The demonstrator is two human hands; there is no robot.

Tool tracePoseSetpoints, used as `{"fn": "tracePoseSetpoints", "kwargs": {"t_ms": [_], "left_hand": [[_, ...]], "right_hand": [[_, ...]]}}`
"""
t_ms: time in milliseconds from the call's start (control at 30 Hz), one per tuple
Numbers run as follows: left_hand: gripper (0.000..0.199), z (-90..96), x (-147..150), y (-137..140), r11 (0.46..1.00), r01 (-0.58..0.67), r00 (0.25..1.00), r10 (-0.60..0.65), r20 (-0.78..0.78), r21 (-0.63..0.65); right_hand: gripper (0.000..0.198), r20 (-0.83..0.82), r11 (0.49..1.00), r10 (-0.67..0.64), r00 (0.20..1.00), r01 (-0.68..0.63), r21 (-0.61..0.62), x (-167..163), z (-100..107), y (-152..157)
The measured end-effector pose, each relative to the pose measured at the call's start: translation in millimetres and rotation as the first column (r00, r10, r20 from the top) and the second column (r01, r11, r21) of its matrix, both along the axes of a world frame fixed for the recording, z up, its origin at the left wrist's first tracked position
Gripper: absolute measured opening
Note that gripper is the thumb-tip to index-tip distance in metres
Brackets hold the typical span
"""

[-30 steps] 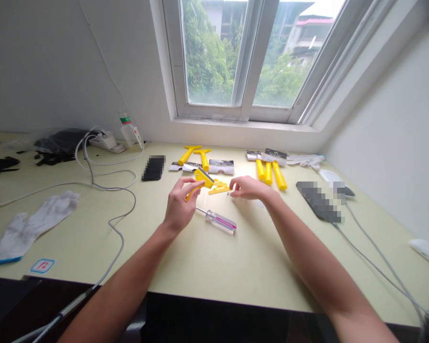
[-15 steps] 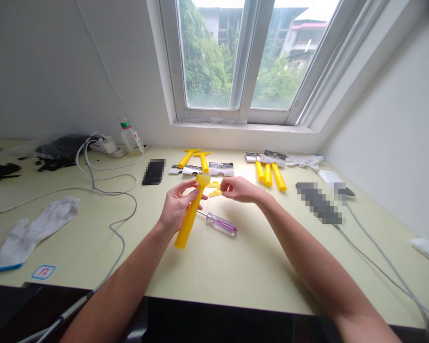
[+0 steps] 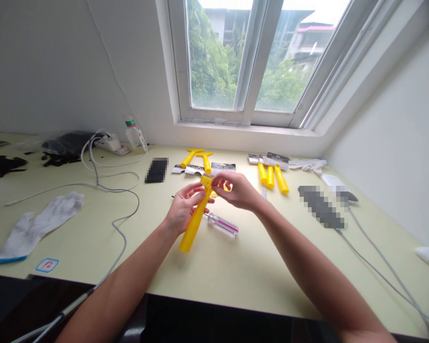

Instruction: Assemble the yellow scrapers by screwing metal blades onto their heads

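Observation:
My left hand [image 3: 180, 209] is closed round a yellow scraper handle [image 3: 193, 231], held tilted above the table with its head up and its wide end toward me. Close by the head, my right hand [image 3: 240, 189] has its fingers pinched together; whatever they hold is too small to make out. Behind the right fingers a yellow piece [image 3: 219, 191] shows in part on the table. A screwdriver [image 3: 223, 225] with a clear and purple handle lies just below the hands, its shaft tip hidden by the left fingers.
Yellow T-shaped scrapers [image 3: 208, 164] and black-and-white cards [image 3: 223, 167] lie at the back. Several carded yellow scrapers [image 3: 270, 177] are to the right. White gloves [image 3: 43, 224], a cable [image 3: 128, 224], a bottle [image 3: 133, 136] and black scraps [image 3: 3, 166] occupy the left.
My right hand has moved from the yellow pieces on the table to the head of the scraper handle. The left hand keeps its hold; the handle's head has turned slightly. The view has shifted a little.

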State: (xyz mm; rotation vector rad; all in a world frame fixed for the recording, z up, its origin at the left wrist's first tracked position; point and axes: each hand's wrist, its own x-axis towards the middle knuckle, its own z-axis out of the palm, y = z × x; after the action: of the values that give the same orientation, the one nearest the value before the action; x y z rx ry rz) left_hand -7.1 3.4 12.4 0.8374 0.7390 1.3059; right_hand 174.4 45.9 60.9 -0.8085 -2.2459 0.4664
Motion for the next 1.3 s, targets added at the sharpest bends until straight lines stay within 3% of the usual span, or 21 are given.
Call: {"fn": "tracePoseSetpoints", "kwargs": {"t_ms": [133, 333, 400, 533, 633, 767, 967, 1300], "left_hand": [[0.039, -2.5, -1, 3, 0.999, -0.034, 0.999, 0.034, -0.001, -0.007], [0.041, -5.6, -2, 8, 0.978, -0.195, 0.979, 0.19, -0.077, -0.071], [0.039, -5.0, -2, 8, 0.968, -0.239, 0.969, 0.232, -0.088, -0.074], [0.037, -2.0, 0, 8, 0.961, -0.27, 0.959, 0.263, -0.106, -0.054], [0.036, 0.0, 2, 6, 0.966, -0.255, 0.963, 0.249, -0.102, -0.047], [0.036, -0.1, 3, 6, 0.965, -0.259, 0.961, 0.253, -0.11, -0.046], [0.037, -2.9, 0, 9, 0.955, -0.294, 0.951, 0.288, -0.109, -0.043], [0.038, -3.8, 2, 8, 0.962, -0.272, 0.956, 0.266, -0.127, -0.034]], "right_hand": [[0.009, 0.059, 0.998, -0.046, 0.997, 0.047, -0.029, 5, -6, 9], [0.01, 0.365, 0.946, 0.017, 0.931, 0.103, -0.306, 18, -5, 13], [0.014, 0.354, 0.953, 0.0, 0.935, 0.107, -0.284, 21, -7, -2], [0.023, 0.215, 0.979, -0.144, 0.966, 0.171, -0.11, 45, -18, -41], [0.019, 0.189, 0.92, -0.361, 0.913, 0.382, -0.091, 78, -34, -44], [0.021, 0.328, 0.823, -0.5, 0.801, 0.558, -0.109, 113, -53, -8], [0.031, 0.52, 0.791, -0.501, 0.692, 0.61, -0.049, 123, -49, 35], [0.021, 0.721, 0.82, -0.359, 0.592, 0.57, -0.06, 109, -51, 44]]}}
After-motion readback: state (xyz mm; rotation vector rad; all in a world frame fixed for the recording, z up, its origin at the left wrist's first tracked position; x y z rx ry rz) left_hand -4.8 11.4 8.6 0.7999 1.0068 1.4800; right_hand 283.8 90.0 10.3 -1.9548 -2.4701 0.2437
